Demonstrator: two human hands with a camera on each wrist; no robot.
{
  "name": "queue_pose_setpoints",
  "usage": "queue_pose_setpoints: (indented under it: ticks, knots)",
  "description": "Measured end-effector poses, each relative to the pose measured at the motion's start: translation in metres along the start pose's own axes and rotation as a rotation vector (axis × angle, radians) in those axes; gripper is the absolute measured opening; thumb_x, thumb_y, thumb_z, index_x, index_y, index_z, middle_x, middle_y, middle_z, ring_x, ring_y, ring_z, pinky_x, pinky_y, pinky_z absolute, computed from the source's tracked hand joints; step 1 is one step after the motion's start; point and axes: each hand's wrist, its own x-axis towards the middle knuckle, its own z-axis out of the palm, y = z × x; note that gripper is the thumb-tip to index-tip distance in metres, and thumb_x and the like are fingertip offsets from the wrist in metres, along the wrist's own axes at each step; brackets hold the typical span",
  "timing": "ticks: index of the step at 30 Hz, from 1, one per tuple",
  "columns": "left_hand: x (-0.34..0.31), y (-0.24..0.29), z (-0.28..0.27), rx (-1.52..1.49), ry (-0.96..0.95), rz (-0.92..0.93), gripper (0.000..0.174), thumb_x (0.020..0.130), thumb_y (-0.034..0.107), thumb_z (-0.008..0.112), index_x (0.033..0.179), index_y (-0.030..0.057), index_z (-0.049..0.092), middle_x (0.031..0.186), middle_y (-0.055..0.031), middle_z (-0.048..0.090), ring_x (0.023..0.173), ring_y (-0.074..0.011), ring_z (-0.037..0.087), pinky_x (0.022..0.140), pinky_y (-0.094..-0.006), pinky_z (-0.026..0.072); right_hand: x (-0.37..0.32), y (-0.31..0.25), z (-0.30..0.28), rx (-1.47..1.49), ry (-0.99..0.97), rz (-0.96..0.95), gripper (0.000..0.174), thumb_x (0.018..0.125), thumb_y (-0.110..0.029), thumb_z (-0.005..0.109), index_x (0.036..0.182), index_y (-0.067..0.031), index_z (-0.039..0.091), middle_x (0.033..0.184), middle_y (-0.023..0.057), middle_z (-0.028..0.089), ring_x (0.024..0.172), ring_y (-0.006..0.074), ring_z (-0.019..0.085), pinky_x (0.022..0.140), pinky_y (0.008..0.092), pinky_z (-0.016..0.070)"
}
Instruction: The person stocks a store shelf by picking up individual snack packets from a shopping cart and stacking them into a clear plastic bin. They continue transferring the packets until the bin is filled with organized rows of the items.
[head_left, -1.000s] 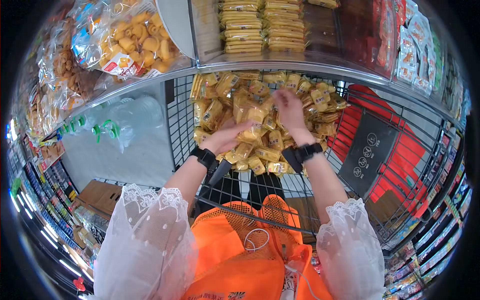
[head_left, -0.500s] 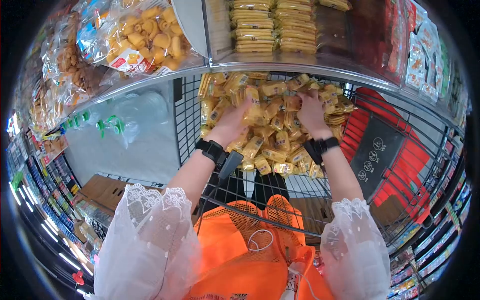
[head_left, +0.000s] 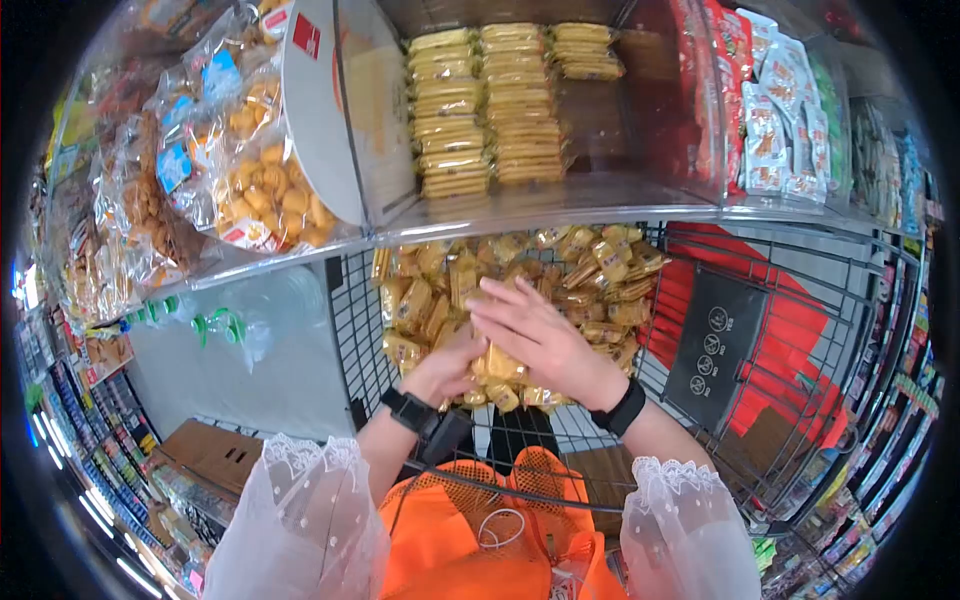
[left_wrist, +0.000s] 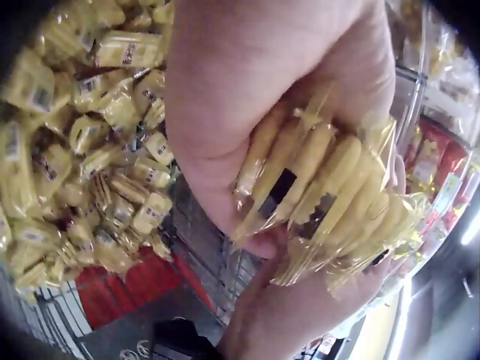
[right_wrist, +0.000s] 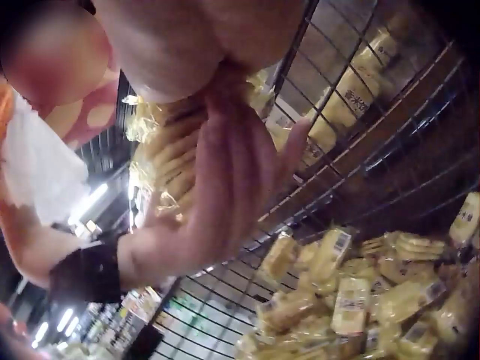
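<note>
A row of yellow snack packets (left_wrist: 322,191) in clear wrappers, edges lined up, is between my two hands over the cart. My left hand (head_left: 442,368) grips this row from the left, fingers and thumb around it. Against its other side lies my right hand (head_left: 548,348), fingers mostly straight and slanting across the packets. In the right wrist view the left fingers (right_wrist: 236,165) cover part of the row (right_wrist: 174,157). Loose packets of the same kind (head_left: 612,258) fill the cart's near basket below.
A clear-walled shelf bin beyond the cart holds neat stacks of yellow packets (head_left: 520,120). Bagged snacks (head_left: 275,195) hang out at the left; red and white packs (head_left: 768,135) stand right. The wire cart (head_left: 360,330) has a red section with a black panel (head_left: 715,340).
The hands were apart in the pile, left holding packets and right picking among them. Now they meet around a lined-up row, closer to the body. The view has tilted up, showing more shelf.
</note>
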Motion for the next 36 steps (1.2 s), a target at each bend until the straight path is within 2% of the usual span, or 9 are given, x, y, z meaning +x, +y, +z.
queue_pose_setpoints:
  ticks: [5, 10, 18, 22, 25, 27, 29, 32, 36]
  knots:
    - [0.0, 0.008, 0.047, 0.171, -0.077, 0.111, 0.07, 0.079, 0.024, 0.067, 0.135, 0.0082, 0.028, 0.13, -0.0086, 0.043, 0.116, -0.0202, 0.048, 0.097, -0.0363, 0.0409, 0.003, -0.008, -0.034, 0.468, 0.056, 0.027, 0.031, 0.079, 0.0, 0.053, 0.109, -0.0016, 0.059, 0.121, 0.0112, 0.053, 0.126, 0.0356, 0.037, 0.105, 0.0496, 0.024]
    - [0.018, 0.029, 0.085, 0.503, -0.158, 0.262, 0.057, 0.081, 0.018, 0.064, 0.129, 0.0045, 0.037, 0.122, -0.0061, 0.051, 0.111, -0.017, 0.051, 0.094, -0.0312, 0.0413, 0.002, -0.033, -0.023, 0.604, 0.593, 0.411, 0.087, 0.073, -0.004, 0.061, 0.139, 0.001, 0.005, 0.145, 0.0175, 0.012, 0.133, 0.0323, 0.021, 0.105, 0.0405, 0.0254]
    - [0.007, 0.027, 0.131, 0.572, 0.137, 0.393, 0.044, 0.098, 0.032, 0.027, 0.132, 0.0041, 0.024, 0.125, -0.0145, 0.044, 0.112, -0.0212, 0.05, 0.095, -0.0346, 0.0419, -0.007, -0.048, -0.039, 0.547, 0.571, 0.455, 0.099, 0.068, -0.002, 0.067, 0.14, -0.0031, 0.0, 0.142, 0.0214, 0.014, 0.129, 0.0321, 0.029, 0.101, 0.0382, 0.0328]
    - [0.017, 0.012, 0.138, 0.533, 0.134, 0.55, 0.022, 0.097, 0.019, 0.037, 0.112, 0.0042, 0.036, 0.108, -0.0091, 0.045, 0.101, -0.0143, 0.046, 0.09, -0.0292, 0.0378, -0.006, -0.06, -0.06, 0.881, 0.535, 0.715, 0.106, 0.066, -0.002, 0.072, 0.141, -0.0061, -0.002, 0.138, 0.0192, 0.022, 0.123, 0.0265, 0.036, 0.097, 0.0362, 0.038]
    - [0.016, 0.033, 0.15, 1.599, 0.373, 1.004, 0.024, 0.092, 0.013, 0.044, 0.113, 0.0028, 0.038, 0.11, -0.0142, 0.043, 0.104, -0.0232, 0.045, 0.093, -0.0349, 0.036, 0.003, -0.063, -0.069, 0.845, 0.604, 0.67, 0.105, 0.066, -0.001, 0.072, 0.141, -0.0071, 0.0, 0.135, 0.0159, 0.027, 0.121, 0.0247, 0.038, 0.096, 0.0358, 0.0396]
    - [0.012, 0.046, 0.166, 1.407, 0.201, 0.891, 0.045, 0.085, 0.013, 0.051, 0.124, -0.0001, 0.033, 0.119, -0.0202, 0.039, 0.112, -0.0351, 0.04, 0.098, -0.0394, 0.0321, 0.009, -0.06, -0.069, 0.645, 0.7, 0.534, 0.104, 0.066, -0.001, 0.072, 0.141, -0.0076, 0.001, 0.135, 0.0154, 0.027, 0.121, 0.0251, 0.039, 0.096, 0.0362, 0.0394]
    - [0.005, 0.065, 0.19, 1.236, -0.045, 0.88, 0.059, 0.084, 0.018, 0.056, 0.131, -0.0023, 0.027, 0.125, -0.0219, 0.036, 0.116, -0.037, 0.038, 0.1, -0.0405, 0.0301, 0.021, -0.053, -0.074, 0.691, 0.973, 0.415, 0.091, 0.078, -0.018, 0.066, 0.141, -0.0075, 0.002, 0.135, 0.0157, 0.028, 0.121, 0.0261, 0.038, 0.097, 0.0379, 0.0392]
    - [-0.003, 0.09, 0.23, 1.853, 0.037, 1.003, 0.08, 0.078, 0.027, 0.065, 0.134, -0.0084, 0.018, 0.129, -0.0258, 0.034, 0.121, -0.035, 0.036, 0.103, -0.0391, 0.0284, 0.039, -0.049, -0.1, 0.68, 0.912, 0.266, 0.073, 0.091, -0.045, 0.041, 0.141, -0.0038, 0.006, 0.136, 0.0165, 0.028, 0.125, 0.0256, 0.034, 0.101, 0.0374, 0.0324]
    - [0.026, 0.136, 0.241, 1.462, -0.083, 0.688, 0.078, 0.079, 0.029, 0.067, 0.134, -0.0018, 0.022, 0.122, -0.0163, 0.047, 0.114, -0.0209, 0.047, 0.095, -0.0317, 0.0385, 0.066, -0.033, -0.114, 0.879, 0.885, 0.175, 0.06, 0.097, -0.042, 0.022, 0.14, -0.001, 0.015, 0.143, 0.013, 0.024, 0.13, 0.0252, 0.027, 0.107, 0.0367, 0.0206]
